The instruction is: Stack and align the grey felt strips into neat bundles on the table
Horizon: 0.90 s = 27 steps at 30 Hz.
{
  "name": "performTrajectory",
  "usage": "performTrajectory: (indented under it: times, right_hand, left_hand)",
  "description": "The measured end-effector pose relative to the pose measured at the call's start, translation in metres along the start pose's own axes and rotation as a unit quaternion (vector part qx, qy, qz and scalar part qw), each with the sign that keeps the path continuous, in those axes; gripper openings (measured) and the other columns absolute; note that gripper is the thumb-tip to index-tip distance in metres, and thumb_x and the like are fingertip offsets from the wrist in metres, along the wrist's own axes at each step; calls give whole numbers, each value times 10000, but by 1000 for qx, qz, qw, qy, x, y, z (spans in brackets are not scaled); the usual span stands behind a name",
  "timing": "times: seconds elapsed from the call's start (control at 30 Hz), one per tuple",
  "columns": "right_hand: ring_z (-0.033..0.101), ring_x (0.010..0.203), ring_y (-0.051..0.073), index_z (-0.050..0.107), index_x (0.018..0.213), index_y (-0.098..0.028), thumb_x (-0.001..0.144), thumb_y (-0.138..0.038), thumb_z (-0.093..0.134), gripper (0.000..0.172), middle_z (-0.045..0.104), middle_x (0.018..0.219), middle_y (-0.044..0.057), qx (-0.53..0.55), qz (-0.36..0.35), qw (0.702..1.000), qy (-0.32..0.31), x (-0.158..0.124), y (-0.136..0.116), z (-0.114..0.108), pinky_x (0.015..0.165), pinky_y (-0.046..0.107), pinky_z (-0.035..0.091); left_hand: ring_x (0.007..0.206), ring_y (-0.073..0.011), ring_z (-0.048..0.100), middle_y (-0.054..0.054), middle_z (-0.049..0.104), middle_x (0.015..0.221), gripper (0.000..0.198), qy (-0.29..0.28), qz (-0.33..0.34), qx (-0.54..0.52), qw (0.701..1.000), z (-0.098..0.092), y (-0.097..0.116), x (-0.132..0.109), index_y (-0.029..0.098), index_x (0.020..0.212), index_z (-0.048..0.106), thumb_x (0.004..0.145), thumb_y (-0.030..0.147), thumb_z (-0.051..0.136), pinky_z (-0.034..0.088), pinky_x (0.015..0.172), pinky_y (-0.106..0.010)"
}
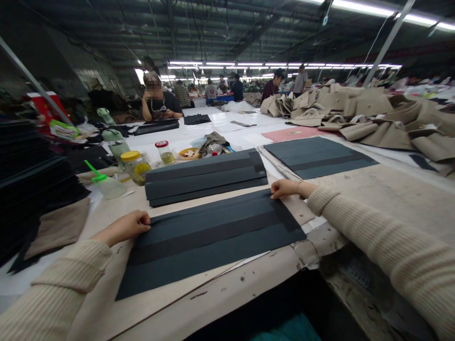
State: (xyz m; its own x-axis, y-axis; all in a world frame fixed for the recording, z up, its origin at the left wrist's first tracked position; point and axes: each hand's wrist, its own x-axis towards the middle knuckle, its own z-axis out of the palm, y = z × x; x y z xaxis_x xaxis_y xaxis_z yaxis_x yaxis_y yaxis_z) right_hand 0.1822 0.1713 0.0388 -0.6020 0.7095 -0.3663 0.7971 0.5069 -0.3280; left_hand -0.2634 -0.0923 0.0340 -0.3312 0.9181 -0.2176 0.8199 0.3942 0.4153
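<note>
A dark blue-green fabric panel (213, 255) with a black strip across it lies flat before me at the table's front edge. My left hand (133, 226) pinches its far left corner between thumb and fingers. At the far right corner, my right hand (284, 188) grips the same panel with closed fingers. Just behind it rests a stack of folded dark panels (206, 177). Another dark panel (320, 157) with a black strip lies to the right, beyond my right hand.
On the left stand a squeeze bottle (110, 186), a yellow-lidded jar (137, 168), a red-lidded jar (164, 152) and a tall pile of black pieces (31, 189). Beige pieces (377, 111) heap up at the right. A person (161, 106) sits across the table.
</note>
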Motion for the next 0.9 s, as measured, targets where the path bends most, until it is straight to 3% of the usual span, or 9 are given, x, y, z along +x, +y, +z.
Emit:
performTrajectory:
  times: [0.13, 0.33, 0.7, 0.9]
  right_hand:
    - [491, 598, 109, 546, 677, -170, 598, -371, 660, 245, 550, 608, -26, 51, -21, 998, 9, 0, 4, 2, 575, 214, 378]
    - [501, 578, 108, 560, 681, -162, 635, -418, 630, 269, 564, 607, -6, 59, 13, 998, 12, 2, 3, 2, 553, 210, 391]
    - [537, 608, 142, 588, 662, -170, 623, -438, 633, 274, 590, 607, 10, -4, 18, 999, 26, 10, 1, 4, 548, 229, 395]
    - [559, 649, 156, 588, 837, -187, 592, -395, 653, 328, 595, 705, 17, -10, -11, 998, 68, 18, 7, 5, 572, 238, 406]
  left_hand:
    - [568, -166, 487, 14, 563, 537, 242, 1, -45, -73, 996, 2, -1, -7, 175, 598, 549, 476, 368, 626, 349, 542, -238]
    - [474, -123, 421, 39, 508, 459, 354, -25, -96, -124, 987, 0, -1, -10, 167, 588, 535, 416, 450, 658, 323, 481, -228]
    - [452, -124, 431, 38, 483, 472, 344, -21, -97, -84, 992, 5, -14, 0, 180, 594, 522, 438, 470, 622, 322, 453, -230]
    - [534, -135, 494, 33, 511, 631, 427, 34, -87, -135, 986, 4, -10, -4, 192, 755, 538, 402, 392, 672, 353, 451, -220]
